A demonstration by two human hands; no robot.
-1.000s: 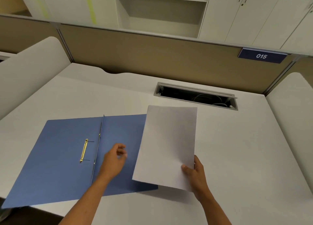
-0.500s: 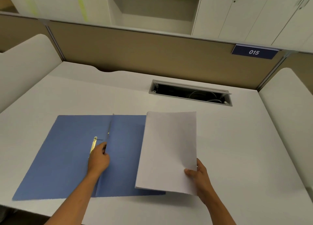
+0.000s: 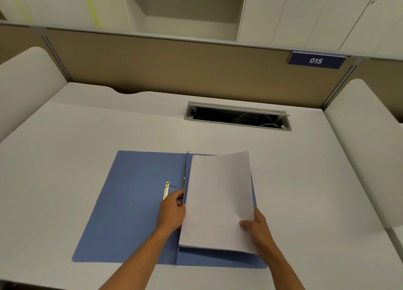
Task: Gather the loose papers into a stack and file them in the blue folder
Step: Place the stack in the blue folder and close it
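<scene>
On the left, the blue folder (image 3: pixel 130 202) lies open and flat on the white surface (image 3: pixel 87 126). Its left half is bare, and the gold fastener (image 3: pixel 166 190) lies on this half, just beside the spine.

My left hand (image 3: pixel 172 213) is at the spine, next to the fastener. The fingers are curled together and seem to pinch the fastener part at the fold, but I cannot tell if they really hold it or only touch the left edge of the papers.

To the right of this hand is the stack of papers (image 3: pixel 218 202). It is over the right half of the folder, with its long axis going away from me, parallel to the spine. Its left long edge is just beside the spine; the far end curves up a little.

My right hand (image 3: pixel 255 228) is clamped on the near right corner of the stack, thumb on top. For the coming move the left edge must meet the fastener, which lies to the left of the stack, so my left hand is the nearer one.

One second ago the stack was tilted and hung over the right edge of the folder, and my left hand was open above the right half. Now the stack is lined up inside the folder and my left hand has gone to the spine.
</scene>
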